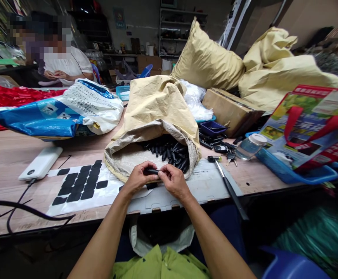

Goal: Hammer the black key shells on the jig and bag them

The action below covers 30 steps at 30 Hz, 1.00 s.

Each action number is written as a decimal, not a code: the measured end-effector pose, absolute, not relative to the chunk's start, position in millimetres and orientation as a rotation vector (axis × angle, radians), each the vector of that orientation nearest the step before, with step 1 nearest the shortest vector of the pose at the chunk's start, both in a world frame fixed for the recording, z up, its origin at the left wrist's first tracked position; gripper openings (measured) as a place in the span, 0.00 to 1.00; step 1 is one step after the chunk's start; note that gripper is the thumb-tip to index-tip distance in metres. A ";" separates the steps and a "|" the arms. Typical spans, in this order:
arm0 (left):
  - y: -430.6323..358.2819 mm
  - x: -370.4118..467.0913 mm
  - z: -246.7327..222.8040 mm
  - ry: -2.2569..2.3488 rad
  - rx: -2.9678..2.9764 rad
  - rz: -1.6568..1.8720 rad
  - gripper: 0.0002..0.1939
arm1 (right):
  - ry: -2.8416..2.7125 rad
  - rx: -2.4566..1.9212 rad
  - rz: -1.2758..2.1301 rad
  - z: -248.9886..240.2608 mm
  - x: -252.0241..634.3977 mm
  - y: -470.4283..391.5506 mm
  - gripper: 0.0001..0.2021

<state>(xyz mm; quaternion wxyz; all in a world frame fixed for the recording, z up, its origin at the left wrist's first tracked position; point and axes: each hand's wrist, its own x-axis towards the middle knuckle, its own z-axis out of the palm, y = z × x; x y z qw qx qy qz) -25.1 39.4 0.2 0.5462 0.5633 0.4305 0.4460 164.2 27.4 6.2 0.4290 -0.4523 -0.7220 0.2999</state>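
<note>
A slim black tube-like piece lies level between my two hands, in front of the open mouth of a tan woven sack. My left hand grips its left part between thumb and fingers. At the right end, my right hand pinches it with thumb and forefinger, the other fingers curled in. Inside the sack sits a heap of similar black pieces with tapered tips. Left of my hands is a white sheet bearing rows of black rounded-square stickers.
A hammer lies on the grey board at right, near keys and a clear jar. Farther right stands a blue basket. At left are a white power bank and a blue-white sack. Another person sits behind.
</note>
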 end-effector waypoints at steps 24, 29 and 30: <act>36.8 -22.5 6.6 1.130 1.565 0.986 0.19 | -1.597 -1.116 1.075 6.8 172.4 29.0 0.24; 36.3 -23.3 3.2 1.138 1.598 0.993 0.18 | -1.659 -1.141 0.961 8.3 170.5 29.4 0.22; 35.8 -23.3 2.5 1.133 1.588 1.000 0.18 | -1.668 -1.148 0.936 8.1 169.8 29.7 0.22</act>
